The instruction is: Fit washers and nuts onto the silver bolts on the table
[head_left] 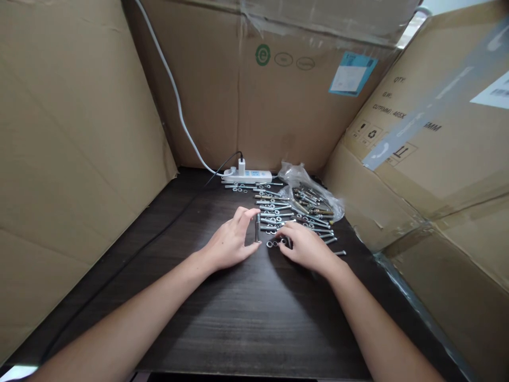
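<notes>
My left hand (230, 239) pinches a short grey metal bolt (257, 229) end to end, thumb at its lower end and a finger at its upper end. It stands roughly upright over the table. Just to the right, my right hand (304, 244) is bent down, with thumb and fingers drawn together over small rings. A washer (269, 244) lies left of its fingertips, with another ring (275, 244) beside it. What the right fingers grip is partly hidden behind them. Beyond both hands, several long silver bolts (276, 215) lie in rows, with nuts and washers among them.
A white power strip (254, 178) with a plugged-in charger (241, 167) sits at the back. A clear plastic bag (336, 207) of bolts lies at back right. A black cable (155, 239) crosses the dark table (238, 329) on the left. Cardboard walls (199, 95) enclose three sides.
</notes>
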The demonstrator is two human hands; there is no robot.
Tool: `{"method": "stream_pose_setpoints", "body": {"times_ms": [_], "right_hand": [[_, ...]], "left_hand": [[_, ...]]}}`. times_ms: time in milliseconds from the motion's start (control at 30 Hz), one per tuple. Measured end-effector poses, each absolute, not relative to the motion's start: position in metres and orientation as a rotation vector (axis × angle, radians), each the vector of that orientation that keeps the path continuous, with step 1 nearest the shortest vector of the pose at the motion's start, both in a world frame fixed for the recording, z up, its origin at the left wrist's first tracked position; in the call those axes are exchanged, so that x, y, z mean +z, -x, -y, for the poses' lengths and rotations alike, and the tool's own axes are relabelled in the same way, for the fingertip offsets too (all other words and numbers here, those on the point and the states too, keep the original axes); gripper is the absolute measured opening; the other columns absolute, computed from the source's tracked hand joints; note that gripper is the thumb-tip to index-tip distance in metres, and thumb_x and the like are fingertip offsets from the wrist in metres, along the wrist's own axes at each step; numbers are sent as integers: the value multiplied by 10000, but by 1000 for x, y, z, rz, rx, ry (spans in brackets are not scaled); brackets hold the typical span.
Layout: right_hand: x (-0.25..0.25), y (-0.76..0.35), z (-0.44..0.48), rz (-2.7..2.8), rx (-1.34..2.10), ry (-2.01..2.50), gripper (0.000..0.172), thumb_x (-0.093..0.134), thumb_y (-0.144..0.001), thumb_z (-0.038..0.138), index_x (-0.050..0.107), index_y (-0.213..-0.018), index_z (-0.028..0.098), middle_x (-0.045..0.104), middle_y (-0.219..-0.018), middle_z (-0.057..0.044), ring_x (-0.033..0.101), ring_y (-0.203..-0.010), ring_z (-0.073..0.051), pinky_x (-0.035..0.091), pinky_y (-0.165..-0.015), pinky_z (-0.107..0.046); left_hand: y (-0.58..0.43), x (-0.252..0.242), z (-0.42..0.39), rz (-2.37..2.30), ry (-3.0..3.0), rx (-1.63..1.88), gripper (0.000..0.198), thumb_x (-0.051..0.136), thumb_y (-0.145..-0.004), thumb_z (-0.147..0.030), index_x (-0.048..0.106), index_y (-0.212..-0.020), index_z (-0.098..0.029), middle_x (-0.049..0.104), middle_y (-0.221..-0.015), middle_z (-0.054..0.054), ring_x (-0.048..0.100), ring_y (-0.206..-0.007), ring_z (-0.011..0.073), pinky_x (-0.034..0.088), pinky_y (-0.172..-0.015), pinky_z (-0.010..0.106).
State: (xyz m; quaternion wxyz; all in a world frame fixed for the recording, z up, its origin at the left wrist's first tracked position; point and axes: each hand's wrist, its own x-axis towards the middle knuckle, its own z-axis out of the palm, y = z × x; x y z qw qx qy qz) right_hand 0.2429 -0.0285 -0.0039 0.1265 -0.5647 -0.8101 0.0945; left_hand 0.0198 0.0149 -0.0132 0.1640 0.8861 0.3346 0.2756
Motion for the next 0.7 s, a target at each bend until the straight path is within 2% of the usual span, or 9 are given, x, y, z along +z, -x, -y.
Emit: {"method": "stream_pose_setpoints", "body": {"times_ms": [333,700], "right_hand": [[-10,-229,30,2457,131,1555,177,529,-864,251,664,-961,191,627,-920,-60,523,-913,-205,431,-795,-320],[-11,-222,26,2471,24,1576,101,594,-762,244,648,-822,184,643,-820,-44,535,-843,-198,416,-765,-298]], "left_hand": [[-21,-10,-13,-936,-2549,734,645,607,-767,-247,252,-1306,-265,426,-1109,46,556,-783,151,499,-670,293],[-21,-7,-10,-902,-2552,690,638,605,-772,-258,258,-1307,-271,422,-1120,47,551,-766,146,497,-669,296]]}}
